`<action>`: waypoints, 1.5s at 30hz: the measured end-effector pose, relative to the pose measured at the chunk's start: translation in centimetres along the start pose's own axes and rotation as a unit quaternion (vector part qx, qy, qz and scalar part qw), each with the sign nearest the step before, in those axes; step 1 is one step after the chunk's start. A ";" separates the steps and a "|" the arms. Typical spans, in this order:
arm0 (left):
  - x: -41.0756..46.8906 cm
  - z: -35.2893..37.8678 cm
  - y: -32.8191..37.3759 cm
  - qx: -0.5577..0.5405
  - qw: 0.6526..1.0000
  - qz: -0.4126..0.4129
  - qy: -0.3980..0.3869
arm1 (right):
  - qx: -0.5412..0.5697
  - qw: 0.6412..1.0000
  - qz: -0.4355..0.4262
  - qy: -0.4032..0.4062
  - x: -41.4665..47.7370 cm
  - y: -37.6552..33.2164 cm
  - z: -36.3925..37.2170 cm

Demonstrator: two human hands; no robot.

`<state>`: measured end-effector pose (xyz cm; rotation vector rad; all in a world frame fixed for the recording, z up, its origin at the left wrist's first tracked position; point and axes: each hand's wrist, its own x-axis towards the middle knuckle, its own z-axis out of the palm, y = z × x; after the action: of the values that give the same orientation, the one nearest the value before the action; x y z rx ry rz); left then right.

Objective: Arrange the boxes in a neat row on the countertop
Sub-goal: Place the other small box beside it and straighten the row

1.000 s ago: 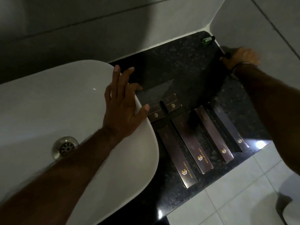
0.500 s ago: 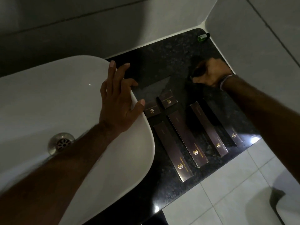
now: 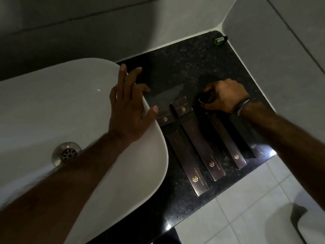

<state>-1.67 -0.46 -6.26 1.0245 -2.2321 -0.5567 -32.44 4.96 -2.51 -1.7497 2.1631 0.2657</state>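
Several long dark brown boxes with gold logos lie side by side on the black granite countertop [image 3: 190, 55]: one nearest the basin [image 3: 188, 162], a second [image 3: 202, 147], a third [image 3: 226, 143], and a fourth [image 3: 246, 138] partly under my right forearm. Two short boxes [image 3: 164, 118] [image 3: 182, 107] sit at their far ends. My right hand [image 3: 223, 95] is closed around a small dark round object [image 3: 204, 98] just beyond the third box. My left hand [image 3: 130, 110] rests flat, fingers spread, on the basin rim.
A white oval washbasin [image 3: 52, 106] with a metal drain [image 3: 67, 153] fills the left. A small green bottle [image 3: 219, 40] lies in the far corner by the grey tiled walls. White floor tiles [image 3: 246, 208] show below the counter's front edge.
My right hand came from the right wall edge leftward and toward me, carrying the small dark object to the far ends of the boxes. My left hand stayed on the basin rim.
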 end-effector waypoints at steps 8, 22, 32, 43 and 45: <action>0.0 0.3 -0.1 -0.007 1.000 -0.001 0.007 | -0.015 0.995 -0.003 0.102 -0.4 4.4 -3.7; -0.3 0.7 -0.4 0.001 1.000 -0.007 0.010 | 0.108 0.936 0.282 0.180 17.3 6.8 -3.6; -0.2 0.5 -0.2 0.013 1.000 -0.010 0.003 | 0.205 0.958 0.112 0.168 12.5 6.2 -3.8; -0.2 0.0 0.3 0.013 1.000 -0.012 0.002 | 0.147 0.980 0.032 0.134 2.4 5.0 2.5; -0.2 -0.1 0.2 0.023 1.000 -0.012 0.001 | 0.146 0.979 0.032 0.137 1.8 5.2 2.7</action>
<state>-1.60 -0.15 -6.10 1.0756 -2.2439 -0.5171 -37.41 5.39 -6.02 -1.6268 2.3077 -0.2841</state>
